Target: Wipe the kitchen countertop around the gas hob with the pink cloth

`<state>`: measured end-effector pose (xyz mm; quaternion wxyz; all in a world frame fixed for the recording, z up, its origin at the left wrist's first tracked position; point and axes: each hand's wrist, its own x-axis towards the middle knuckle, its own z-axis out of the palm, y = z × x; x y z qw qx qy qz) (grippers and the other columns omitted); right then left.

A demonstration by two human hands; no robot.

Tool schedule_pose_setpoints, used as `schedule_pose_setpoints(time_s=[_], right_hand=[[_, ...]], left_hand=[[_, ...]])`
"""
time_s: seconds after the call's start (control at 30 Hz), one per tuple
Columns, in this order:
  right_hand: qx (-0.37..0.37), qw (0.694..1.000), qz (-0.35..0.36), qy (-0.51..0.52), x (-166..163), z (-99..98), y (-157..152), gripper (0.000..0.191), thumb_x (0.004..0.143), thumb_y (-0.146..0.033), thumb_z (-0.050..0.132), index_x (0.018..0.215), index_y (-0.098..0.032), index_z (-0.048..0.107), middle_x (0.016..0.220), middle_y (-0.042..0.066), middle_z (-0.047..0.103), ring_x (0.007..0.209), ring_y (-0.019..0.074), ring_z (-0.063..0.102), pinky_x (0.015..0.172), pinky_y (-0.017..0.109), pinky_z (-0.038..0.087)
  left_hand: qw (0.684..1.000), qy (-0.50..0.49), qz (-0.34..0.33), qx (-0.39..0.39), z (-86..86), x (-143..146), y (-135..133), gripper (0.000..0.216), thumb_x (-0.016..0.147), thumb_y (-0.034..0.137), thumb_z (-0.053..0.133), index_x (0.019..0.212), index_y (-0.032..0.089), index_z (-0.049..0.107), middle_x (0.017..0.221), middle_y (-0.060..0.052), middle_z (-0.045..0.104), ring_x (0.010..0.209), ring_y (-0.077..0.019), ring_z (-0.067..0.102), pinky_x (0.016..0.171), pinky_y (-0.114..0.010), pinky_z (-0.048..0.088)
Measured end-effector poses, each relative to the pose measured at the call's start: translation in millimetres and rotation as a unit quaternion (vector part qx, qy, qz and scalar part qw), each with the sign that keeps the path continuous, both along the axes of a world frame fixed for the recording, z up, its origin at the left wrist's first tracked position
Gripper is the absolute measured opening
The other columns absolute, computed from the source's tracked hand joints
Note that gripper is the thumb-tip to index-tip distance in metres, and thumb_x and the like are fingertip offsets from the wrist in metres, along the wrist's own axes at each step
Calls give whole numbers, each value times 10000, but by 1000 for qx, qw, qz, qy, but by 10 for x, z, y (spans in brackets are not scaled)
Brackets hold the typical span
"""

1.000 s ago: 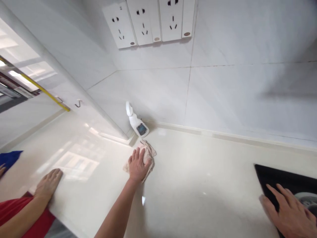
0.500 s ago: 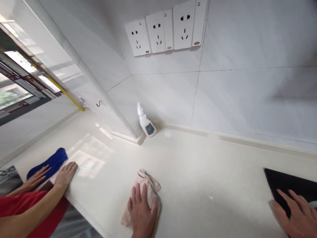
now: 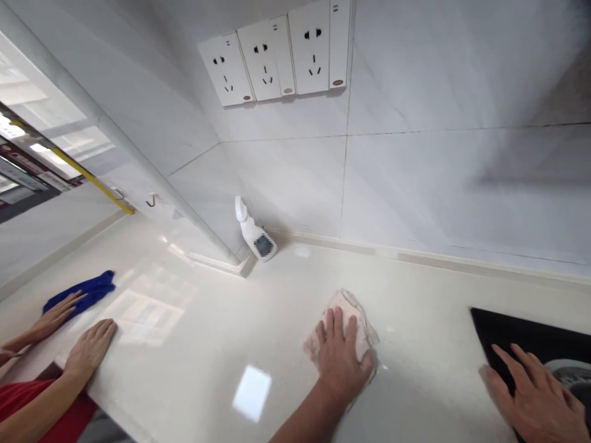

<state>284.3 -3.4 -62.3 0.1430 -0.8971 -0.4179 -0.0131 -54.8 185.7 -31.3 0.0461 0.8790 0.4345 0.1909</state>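
My left hand (image 3: 342, 357) lies with its fingers stretched out on a pale pink cloth (image 3: 346, 303), pressing it against the light countertop (image 3: 194, 375). Folds of the cloth show past the fingertips and at both sides of the hand; the part under the palm is hidden. Farther right, my right hand (image 3: 538, 394) rests open, fingers spread, at the left edge of a black cooktop (image 3: 501, 326). A white spray bottle (image 3: 253, 235) leans in the wall corner, apart from both hands.
At the left, a co-worker in a red garment (image 3: 28, 400) has one hand (image 3: 90, 347) on the counter and another (image 3: 60, 314) on a blue cloth (image 3: 95, 288). Sockets (image 3: 272, 58) line the tiled wall. A wall end (image 3: 184, 221) juts out beside the bottle.
My left hand and the cloth have slid to the right across the countertop. The view has shifted a little to the right. My right hand stays at the cooktop's edge.
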Motion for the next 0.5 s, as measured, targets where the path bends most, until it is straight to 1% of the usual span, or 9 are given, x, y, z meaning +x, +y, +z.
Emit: schedule_pose_setpoints(time_s=[0.07,0.13,0.23,0.3,0.37,0.43,0.5], right_hand=[[-4,1000,-1,-12,-24,23,7,740,930,-659,288,1380,-182,632,1562,191,534,1464,441,459,1132,687,403],[2,999,0,-33,-40,33,10,736,929,-640,266,1370,-177,631,1552,192,542,1462,425,465,1130,662,411],[7,999,6,-48,-41,19,6,716,913,-609,270,1355,-176,631,1538,208,548,1438,429,487,1117,658,421],[8,999,13,-51,-31,8,1,709,904,-602,279,1355,-178,625,1538,213,544,1431,435,492,1114,662,421],[8,998,14,-55,-24,5,-2,721,906,-610,264,1357,-175,619,1538,212,542,1436,436,490,1120,666,416],[6,999,10,-51,-19,7,-2,740,911,-627,245,1359,-170,618,1538,208,542,1446,436,483,1121,667,416],[3,999,5,-41,-9,3,-3,750,916,-642,244,1362,-173,624,1538,204,546,1446,436,485,1118,674,418]], left_hand=[[1000,-1,-17,-10,22,255,204,757,882,514,694,1566,259,494,1694,-180,382,1578,-427,308,1219,-673,316],[1000,4,-24,-16,56,440,433,748,886,556,691,1553,270,510,1681,-178,406,1563,-428,339,1205,-668,341],[999,15,-15,-25,117,547,773,734,901,583,677,1546,267,523,1675,-180,416,1553,-423,357,1205,-652,349],[999,25,-9,-35,161,491,966,721,916,575,665,1550,265,521,1682,-174,407,1558,-413,352,1217,-639,337],[998,38,5,-46,211,333,1121,706,927,553,658,1558,268,515,1691,-162,397,1566,-400,341,1230,-627,324],[996,53,44,-56,266,87,1234,688,940,526,648,1564,269,513,1700,-153,384,1575,-390,330,1237,-617,314],[990,69,100,-68,320,-229,1304,667,959,505,625,1570,263,512,1704,-150,375,1580,-384,321,1240,-609,309]])
